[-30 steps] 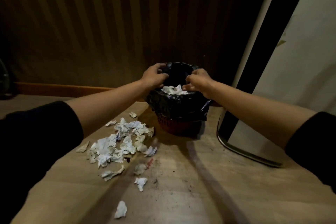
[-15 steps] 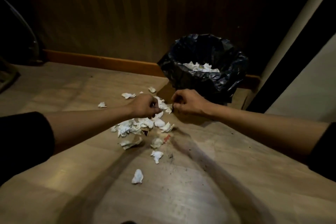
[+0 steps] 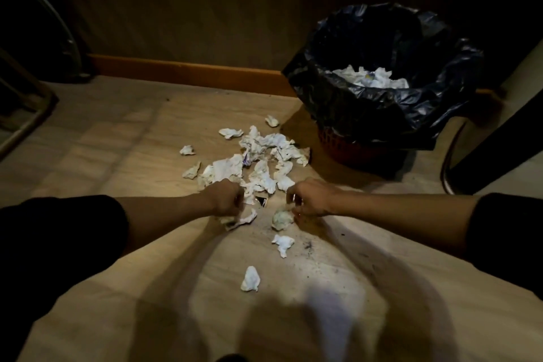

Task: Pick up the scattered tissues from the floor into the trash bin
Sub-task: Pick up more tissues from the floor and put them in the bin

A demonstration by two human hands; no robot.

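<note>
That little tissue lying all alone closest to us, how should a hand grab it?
Pinch the lone tissue from straight above, fingers closing across its narrower middle. It is a small crumpled wad lying on bare floor, apart from the pile, so nothing blocks a top-down reach. It is probably soft enough to bunch up anywhere you squeeze.

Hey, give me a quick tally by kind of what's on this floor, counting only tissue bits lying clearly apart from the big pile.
Tissue piles: 1, pieces too overlapped to count
Separate tissue pieces: 6, e.g.
Trash bins: 1, black liner, tissues inside
Hands: 2, left hand, right hand, each closing on a tissue
Total: 10
</note>
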